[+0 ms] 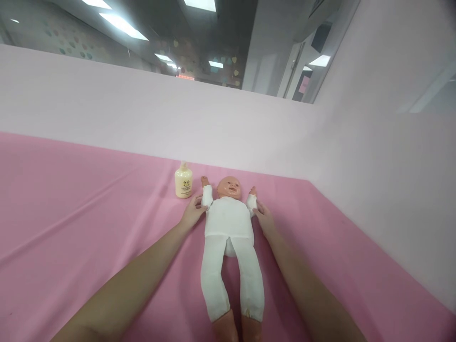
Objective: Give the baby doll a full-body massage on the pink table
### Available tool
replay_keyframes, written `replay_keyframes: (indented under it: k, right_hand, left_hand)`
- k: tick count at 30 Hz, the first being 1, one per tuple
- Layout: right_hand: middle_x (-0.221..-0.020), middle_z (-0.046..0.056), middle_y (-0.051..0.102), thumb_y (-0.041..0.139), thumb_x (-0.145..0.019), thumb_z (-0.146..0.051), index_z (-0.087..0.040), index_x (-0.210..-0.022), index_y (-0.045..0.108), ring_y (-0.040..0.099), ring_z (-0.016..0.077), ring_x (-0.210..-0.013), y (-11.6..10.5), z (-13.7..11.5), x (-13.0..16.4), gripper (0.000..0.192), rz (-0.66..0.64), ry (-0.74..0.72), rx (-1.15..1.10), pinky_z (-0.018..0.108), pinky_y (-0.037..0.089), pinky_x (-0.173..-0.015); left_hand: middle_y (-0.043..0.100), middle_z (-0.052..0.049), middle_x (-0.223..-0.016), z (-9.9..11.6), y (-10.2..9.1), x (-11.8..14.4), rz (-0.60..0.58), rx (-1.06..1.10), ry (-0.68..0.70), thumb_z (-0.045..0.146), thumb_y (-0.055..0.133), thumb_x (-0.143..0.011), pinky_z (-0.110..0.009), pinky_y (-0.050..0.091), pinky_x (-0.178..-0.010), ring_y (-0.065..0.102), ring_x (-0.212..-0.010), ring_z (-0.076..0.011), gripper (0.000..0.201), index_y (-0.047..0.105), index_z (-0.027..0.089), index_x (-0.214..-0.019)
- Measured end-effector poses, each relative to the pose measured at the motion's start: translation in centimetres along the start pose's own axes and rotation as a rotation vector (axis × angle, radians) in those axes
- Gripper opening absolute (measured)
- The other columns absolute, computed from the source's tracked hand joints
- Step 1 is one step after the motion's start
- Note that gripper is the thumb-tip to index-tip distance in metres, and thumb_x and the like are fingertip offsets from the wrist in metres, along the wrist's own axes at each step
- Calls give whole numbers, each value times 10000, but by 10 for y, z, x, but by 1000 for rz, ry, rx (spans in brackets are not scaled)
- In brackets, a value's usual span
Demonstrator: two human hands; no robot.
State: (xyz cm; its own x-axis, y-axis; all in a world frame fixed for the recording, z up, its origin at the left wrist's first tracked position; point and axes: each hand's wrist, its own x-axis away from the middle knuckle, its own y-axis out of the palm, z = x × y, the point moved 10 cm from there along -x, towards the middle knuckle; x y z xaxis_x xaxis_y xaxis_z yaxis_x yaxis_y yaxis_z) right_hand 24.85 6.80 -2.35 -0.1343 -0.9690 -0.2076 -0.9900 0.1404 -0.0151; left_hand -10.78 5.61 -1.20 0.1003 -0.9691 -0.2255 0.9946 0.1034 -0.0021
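I'm resting my left hand (192,213) open against the doll (230,223)'s sleeve, right hand (265,219) open touching its other arm, bottle (183,181) standing nearby on pink cloth (71,209).

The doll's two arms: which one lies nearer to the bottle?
The doll's arm touched by the left hand; the cream bottle stands just beside it.
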Motion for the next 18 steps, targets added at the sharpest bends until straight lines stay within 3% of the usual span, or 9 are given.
replay_keyframes:
  k: [5,10,13,18]
  right_hand:
    - [-1220,48,706,772,-654,-276,-274,-1338,539,656,257,-1150,-3,6,-7,722,-7,63,-202,416,515,-1004]
    - [-1075,24,748,773,-553,-159,-261,-1063,674,683,244,-1073,-2,10,-9,530,-23,123,-373,394,519,-992]
    - [-1062,35,747,749,-571,-152,-264,-1009,691,681,250,-1071,2,10,-4,456,-38,163,-371,412,537,-966]
    - [-1033,35,740,750,-575,-123,-259,-1061,684,671,234,-1074,10,2,6,509,-97,180,-380,368,543,-948]
  left_hand:
    - [707,-109,-1065,-2,4,-3,-20,246,-70,210,813,-589,-413,508,-872,683,-915,-242,768,523,183,-1299]
    - [739,-57,-858,-3,11,-4,-57,323,-74,181,784,-570,-407,511,-867,689,-836,-229,574,640,160,-1125]
    - [743,-57,-825,-11,11,-5,-42,302,-98,178,759,-566,-419,510,-900,691,-879,-242,445,680,160,-1003]
    - [742,-75,-930,-11,12,-5,-68,270,-82,128,669,-577,-412,509,-917,686,-932,-243,387,688,165,-962]
